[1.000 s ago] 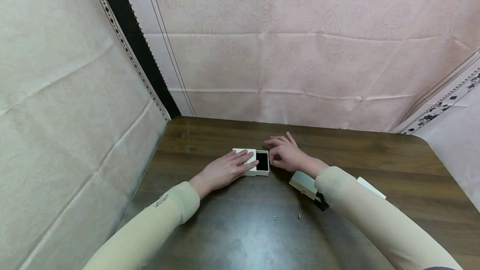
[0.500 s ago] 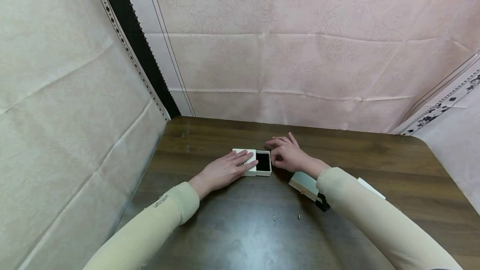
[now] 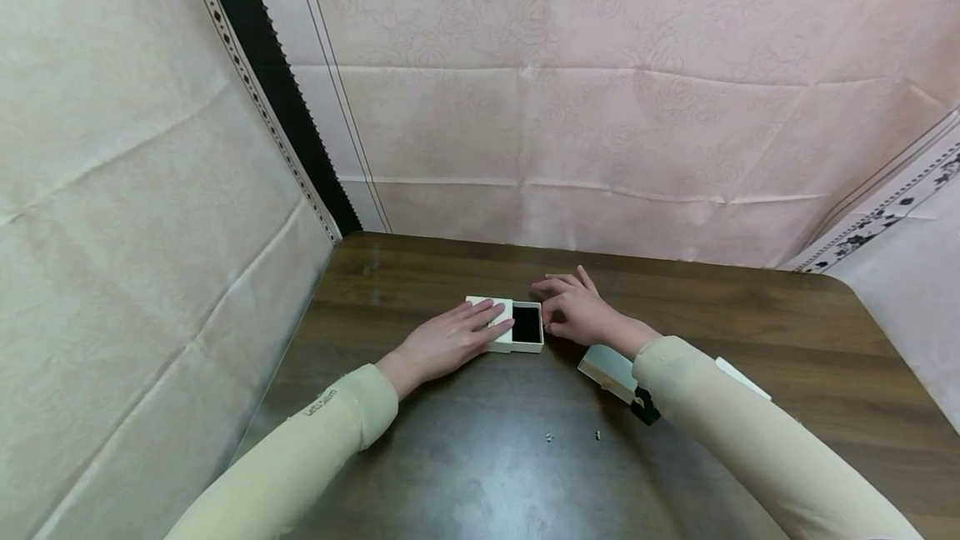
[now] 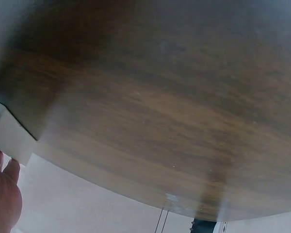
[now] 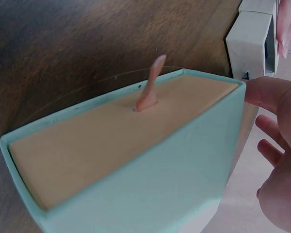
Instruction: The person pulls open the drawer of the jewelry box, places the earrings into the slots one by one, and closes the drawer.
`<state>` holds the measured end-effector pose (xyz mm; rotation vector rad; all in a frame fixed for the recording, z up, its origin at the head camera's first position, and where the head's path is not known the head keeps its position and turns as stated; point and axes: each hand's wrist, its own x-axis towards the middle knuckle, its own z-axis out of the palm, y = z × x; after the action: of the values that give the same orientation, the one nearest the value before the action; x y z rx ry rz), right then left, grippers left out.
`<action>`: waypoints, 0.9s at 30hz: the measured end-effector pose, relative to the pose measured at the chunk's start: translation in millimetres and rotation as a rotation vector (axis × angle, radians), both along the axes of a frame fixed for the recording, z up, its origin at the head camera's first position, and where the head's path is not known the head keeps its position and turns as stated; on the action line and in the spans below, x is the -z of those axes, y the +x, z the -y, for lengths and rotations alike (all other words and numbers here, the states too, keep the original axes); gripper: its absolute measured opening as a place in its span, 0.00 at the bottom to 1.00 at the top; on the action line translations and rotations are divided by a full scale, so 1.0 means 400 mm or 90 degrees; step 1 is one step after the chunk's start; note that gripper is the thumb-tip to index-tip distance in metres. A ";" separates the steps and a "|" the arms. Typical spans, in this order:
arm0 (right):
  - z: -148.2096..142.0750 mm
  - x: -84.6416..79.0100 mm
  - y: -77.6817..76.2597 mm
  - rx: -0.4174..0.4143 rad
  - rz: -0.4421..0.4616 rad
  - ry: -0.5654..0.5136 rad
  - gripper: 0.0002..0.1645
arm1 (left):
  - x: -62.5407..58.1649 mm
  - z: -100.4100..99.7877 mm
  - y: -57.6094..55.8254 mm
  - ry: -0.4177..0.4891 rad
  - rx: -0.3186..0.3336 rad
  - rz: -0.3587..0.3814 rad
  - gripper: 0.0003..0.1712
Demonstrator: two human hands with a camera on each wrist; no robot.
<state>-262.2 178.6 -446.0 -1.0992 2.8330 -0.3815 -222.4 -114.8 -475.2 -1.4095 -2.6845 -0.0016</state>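
A white slide-out box lies near the back of the table. Its outer sleeve [image 3: 478, 301] is on the left, and its black-lined inner tray [image 3: 527, 325] sticks out to the right. My left hand [image 3: 450, 338] rests on the sleeve with fingers stretched out; the left wrist view shows its fingertips beside the sleeve's side [image 4: 12, 141]. At the tray's right end, my right hand [image 3: 577, 311] pinches with thumb and forefinger, the other fingers raised. A small dark tip [image 5: 246, 75] shows there in the right wrist view, mostly hidden by the fingers.
Under my right forearm lies a teal box [image 3: 609, 367] with a tan drawer front [image 5: 111, 131] and a pinkish ribbon tab [image 5: 150, 87]. By it are a black item [image 3: 645, 407] and a white flat piece [image 3: 742, 377]. Two tiny shiny pieces [image 3: 550, 437] lie nearer on the table [image 3: 465, 457].
The inner tray has slid slightly further right out of the sleeve, together with my right hand, then stayed about there. My left hand has kept its place on the sleeve.
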 end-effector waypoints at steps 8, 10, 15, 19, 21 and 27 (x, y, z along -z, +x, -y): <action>-0.001 0.005 0.000 0.002 -0.008 -0.005 0.17 | 0.008 0.002 0.001 0.009 -0.001 -0.032 0.31; -0.001 0.006 0.000 0.002 -0.010 -0.005 0.17 | 0.010 0.003 0.002 0.018 -0.003 -0.036 0.31; -0.001 0.006 -0.001 0.005 -0.005 -0.002 0.16 | 0.011 0.005 0.001 0.016 -0.007 -0.035 0.31; 0.001 0.002 0.000 0.007 -0.002 -0.001 0.15 | 0.013 0.005 0.000 0.015 -0.009 -0.032 0.31; 0.001 0.001 0.000 0.007 -0.001 -0.002 0.14 | 0.014 0.005 -0.001 0.017 -0.009 -0.033 0.31; -0.001 0.002 0.000 0.007 0.006 -0.005 0.14 | 0.014 0.007 0.000 0.017 -0.009 -0.036 0.32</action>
<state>-262.1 178.9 -446.6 -1.0819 2.8325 -0.3985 -222.3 -117.5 -481.0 -1.3621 -2.6379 0.0036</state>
